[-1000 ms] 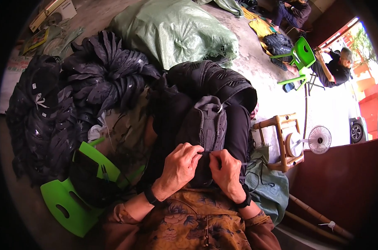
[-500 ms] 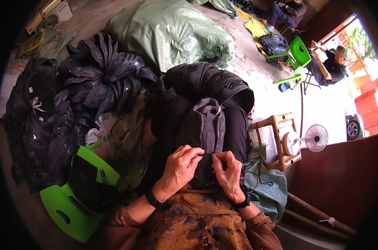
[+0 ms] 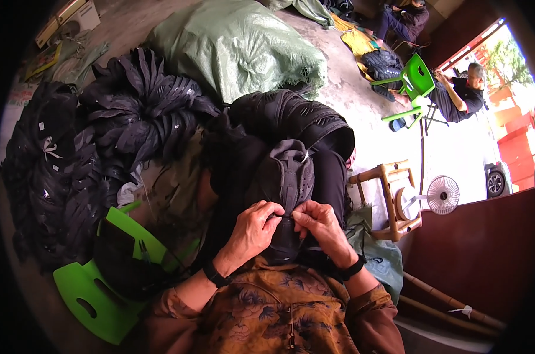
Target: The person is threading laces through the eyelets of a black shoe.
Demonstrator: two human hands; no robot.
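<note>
Across dark trousers, right hand nearer left hand than before, both in narrow pinches on dark shoe upper.

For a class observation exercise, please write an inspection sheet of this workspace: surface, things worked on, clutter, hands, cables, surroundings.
Surface: dark-trousered lap.
Job's things: dark shoe upper lying on the lap; stack of black uppers beyond it.
Clutter: piled black uppers at left; pale green sack ahead; green chair at lower left, bearing something dark.
Hands: left hand and right hand at the shoe upper, finger and thumb pinched; anything between is too small to tell.
Cables: thin dark line on the floor; cannot tell whether it is one.
Surroundings: white fan by a bamboo stool; seated person farther off.
</note>
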